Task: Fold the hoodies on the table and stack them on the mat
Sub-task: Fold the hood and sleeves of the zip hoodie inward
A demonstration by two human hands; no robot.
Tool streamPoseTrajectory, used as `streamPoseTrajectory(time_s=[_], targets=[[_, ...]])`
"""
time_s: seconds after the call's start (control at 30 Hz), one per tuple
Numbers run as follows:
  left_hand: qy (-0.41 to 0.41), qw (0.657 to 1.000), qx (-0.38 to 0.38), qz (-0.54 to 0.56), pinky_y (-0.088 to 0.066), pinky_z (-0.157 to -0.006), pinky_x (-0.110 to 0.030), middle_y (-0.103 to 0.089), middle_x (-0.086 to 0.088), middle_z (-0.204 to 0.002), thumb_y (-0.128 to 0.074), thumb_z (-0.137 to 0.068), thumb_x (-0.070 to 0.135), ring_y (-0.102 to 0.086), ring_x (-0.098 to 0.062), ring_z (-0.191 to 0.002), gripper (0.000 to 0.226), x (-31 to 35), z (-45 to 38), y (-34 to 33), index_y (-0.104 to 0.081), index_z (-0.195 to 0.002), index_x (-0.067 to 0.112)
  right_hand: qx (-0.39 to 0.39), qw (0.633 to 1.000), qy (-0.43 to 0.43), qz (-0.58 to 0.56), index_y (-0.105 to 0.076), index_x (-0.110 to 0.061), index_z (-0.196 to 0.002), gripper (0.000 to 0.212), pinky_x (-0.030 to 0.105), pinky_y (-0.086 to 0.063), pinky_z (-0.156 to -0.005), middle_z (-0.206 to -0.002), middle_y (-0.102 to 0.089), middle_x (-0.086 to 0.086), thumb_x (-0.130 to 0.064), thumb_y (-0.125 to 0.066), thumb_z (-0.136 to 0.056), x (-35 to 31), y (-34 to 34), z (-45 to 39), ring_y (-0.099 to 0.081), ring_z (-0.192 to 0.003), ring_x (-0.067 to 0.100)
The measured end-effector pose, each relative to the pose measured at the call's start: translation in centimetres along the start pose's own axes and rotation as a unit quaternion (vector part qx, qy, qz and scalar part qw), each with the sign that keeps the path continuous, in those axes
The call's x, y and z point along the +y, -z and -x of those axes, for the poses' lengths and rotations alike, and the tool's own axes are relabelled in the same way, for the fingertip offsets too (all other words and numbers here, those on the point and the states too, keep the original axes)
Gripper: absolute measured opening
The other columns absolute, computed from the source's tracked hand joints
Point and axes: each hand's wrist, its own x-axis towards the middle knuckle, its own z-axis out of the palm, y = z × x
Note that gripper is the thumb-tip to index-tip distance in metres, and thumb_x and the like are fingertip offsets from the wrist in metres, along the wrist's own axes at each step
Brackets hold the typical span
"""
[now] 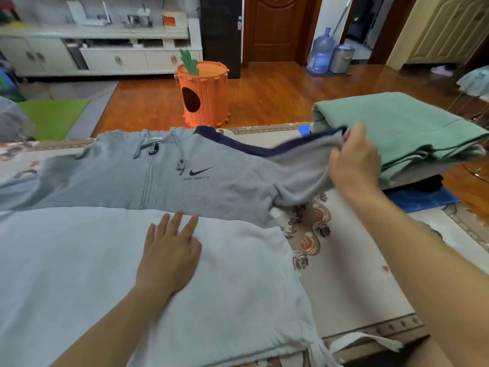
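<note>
A grey and white hoodie (132,234) lies spread front-up across the table (352,274), its hood end away from me. My left hand (169,255) presses flat on the white lower half, fingers straight. My right hand (354,160) grips the end of the hoodie's right sleeve (299,165), which has a navy stripe, and holds it lifted above the table. A folded green hoodie (397,128) tops a stack at the far right, resting on a blue mat (420,200).
The table carries a floral cloth. Beyond its far edge stand an orange carrot-shaped bin (203,94), a white cabinet (105,54), a water bottle (321,53) and a metal bin (341,58) on the wooden floor.
</note>
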Motion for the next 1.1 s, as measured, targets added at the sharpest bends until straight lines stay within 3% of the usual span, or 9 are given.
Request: streamPoseTrajectory(time_s=[0.17, 0.27, 0.4, 0.47, 0.57, 0.77, 0.9, 1.0, 1.1], targets=[[-0.003, 1.000, 0.000, -0.011, -0.005, -0.126, -0.047, -0.005, 0.001, -0.170, 0.001, -0.089, 0.047, -0.001, -0.024, -0.156, 0.074, -0.1, -0.1, -0.4, -0.011, -0.161, 0.037, -0.086, 0.937, 0.015, 0.338, -0.014, -0.016, -0.155, 0.071, 0.043, -0.040, -0.070, -0.146, -0.031, 0.023, -0.016, -0.055, -0.096, 1.4, -0.2, -4.4, -0.055, -0.105, 0.044], [-0.007, 1.000, 0.000, -0.016, -0.005, -0.125, -0.048, -0.006, 0.000, -0.170, 0.002, -0.088, 0.046, -0.002, -0.026, -0.156, 0.075, -0.2, -0.2, -0.6, -0.011, -0.161, 0.036, -0.163, 0.854, 0.058, 0.490, -0.005, -0.019, -0.159, 0.080, 0.054, -0.033, -0.107, -0.162, -0.012, 0.018, -0.031, -0.052, -0.095, 0.8, -2.1, -3.6, -0.025, -0.141, 0.045], [-0.011, 1.000, 0.003, -0.019, -0.004, -0.126, -0.048, -0.003, 0.000, -0.171, 0.004, -0.088, 0.046, 0.000, -0.025, -0.156, 0.075, -0.1, -0.2, -0.6, -0.008, -0.161, 0.036, -0.150, 0.862, 0.251, 0.414, -0.042, -0.014, -0.143, 0.054, 0.053, -0.027, -0.115, -0.152, -0.033, 0.019, -0.026, -0.049, -0.091, -3.1, -6.6, -1.1, -0.027, -0.140, 0.042], [-0.013, 1.000, 0.007, -0.017, -0.005, -0.126, -0.047, -0.005, 0.000, -0.170, 0.003, -0.089, 0.045, -0.001, -0.025, -0.156, 0.074, -0.2, -0.2, -0.5, -0.009, -0.161, 0.036, -0.266, 0.876, 0.289, 0.281, -0.044, -0.017, -0.143, 0.051, 0.050, -0.027, -0.116, -0.151, -0.037, 0.015, -0.034, -0.042, -0.095, -4.6, -10.2, 0.8, -0.029, -0.140, 0.038], [-0.012, 1.000, 0.008, -0.016, -0.005, -0.126, -0.047, -0.005, 0.001, -0.170, 0.000, -0.091, 0.045, -0.001, -0.024, -0.156, 0.072, -0.4, -0.2, -0.7, -0.009, -0.161, 0.037, -0.442, 0.837, 0.231, 0.227, -0.026, -0.030, -0.151, 0.078, 0.056, -0.018, -0.119, -0.163, -0.017, 0.009, -0.063, -0.001, -0.085, -2.6, -15.0, 2.3, -0.014, -0.150, 0.038], [-0.011, 1.000, 0.011, -0.010, -0.005, -0.126, -0.048, -0.008, 0.000, -0.170, -0.003, -0.091, 0.044, -0.003, -0.025, -0.156, 0.071, -0.4, -0.3, -0.8, -0.012, -0.161, 0.037, -0.400, 0.878, 0.004, 0.262, -0.007, -0.021, -0.159, 0.062, 0.052, -0.005, -0.123, -0.167, 0.004, 0.016, -0.047, -0.020, -0.105, 5.9, -12.2, -1.3, 0.002, -0.153, 0.034], [-0.007, 1.000, 0.009, -0.001, -0.002, -0.126, -0.047, -0.007, 0.000, -0.170, -0.005, -0.092, 0.044, -0.001, -0.024, -0.156, 0.070, -0.3, -0.1, -0.6, -0.011, -0.161, 0.037, -0.263, 0.934, 0.136, 0.200, -0.041, -0.005, -0.146, 0.047, 0.047, -0.022, -0.119, -0.156, -0.031, 0.023, -0.026, -0.037, -0.104, 4.7, -12.2, -0.7, -0.026, -0.144, 0.039], [-0.005, 1.000, 0.003, -0.003, -0.003, -0.126, -0.047, -0.008, 0.000, -0.170, -0.008, -0.093, 0.044, -0.002, -0.025, -0.156, 0.069, -0.5, -0.1, -0.7, -0.012, -0.161, 0.037, -0.370, 0.896, 0.111, 0.218, -0.017, -0.015, -0.158, 0.079, 0.049, -0.009, -0.124, -0.166, -0.011, 0.015, -0.064, -0.007, -0.098, 6.6, -12.6, 0.0, -0.008, -0.153, 0.035], [-0.007, 1.000, 0.004, 0.002, -0.003, -0.126, -0.048, -0.008, -0.001, -0.170, -0.008, -0.093, 0.044, -0.003, -0.025, -0.156, 0.069, -0.6, -0.1, -0.6, -0.014, -0.161, 0.036, -0.396, 0.881, 0.100, 0.240, -0.020, -0.008, -0.157, 0.061, 0.045, -0.007, -0.124, -0.165, -0.011, 0.018, -0.042, -0.017, -0.107, 5.7, -11.1, 0.2, -0.008, -0.152, 0.036]])
